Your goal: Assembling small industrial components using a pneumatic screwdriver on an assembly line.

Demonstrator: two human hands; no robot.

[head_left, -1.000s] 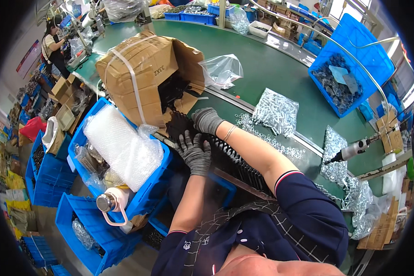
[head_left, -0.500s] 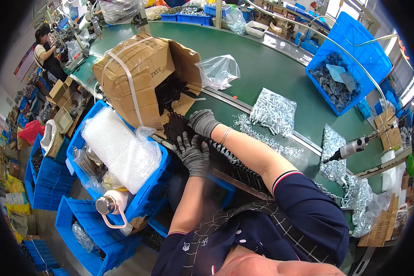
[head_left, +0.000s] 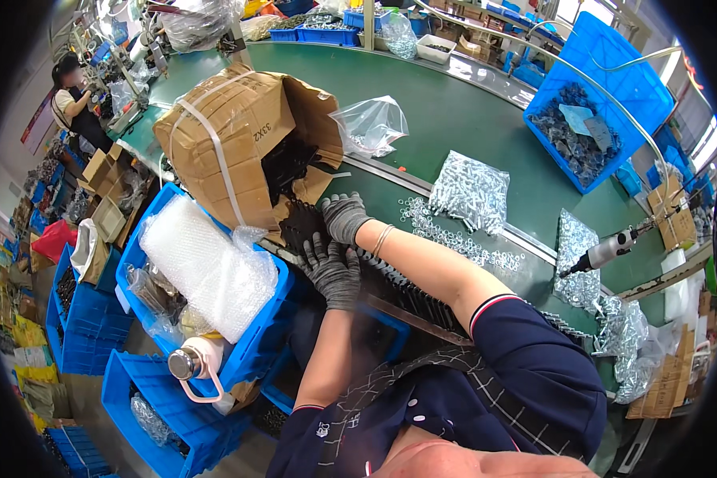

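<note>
Both my hands wear grey striped gloves and meet at a dense cluster of black parts (head_left: 301, 224), just outside the mouth of a cardboard box. My left hand (head_left: 332, 273) lies on the near side of the cluster, fingers stretched and spread. On the far side my right hand (head_left: 346, 218) bends its fingers against the same parts; its fingertips are partly hidden. A long row of black parts (head_left: 422, 297) runs along the bench edge under my right forearm. More black pieces (head_left: 289, 165) fill the box (head_left: 215, 131), which lies on its side.
Small metal rings (head_left: 434, 227) and a bag of metal pieces (head_left: 472, 191) lie beyond my right arm. A power screwdriver (head_left: 609, 251) hangs at right. Blue crates stand at left, one holding bubble wrap (head_left: 207, 259) and a bottle (head_left: 203, 358). A tilted blue bin (head_left: 562, 163) sits far right.
The whole view has shifted slightly. My hands stay at the black cluster, with the right fingers a little more bent over its far side.
</note>
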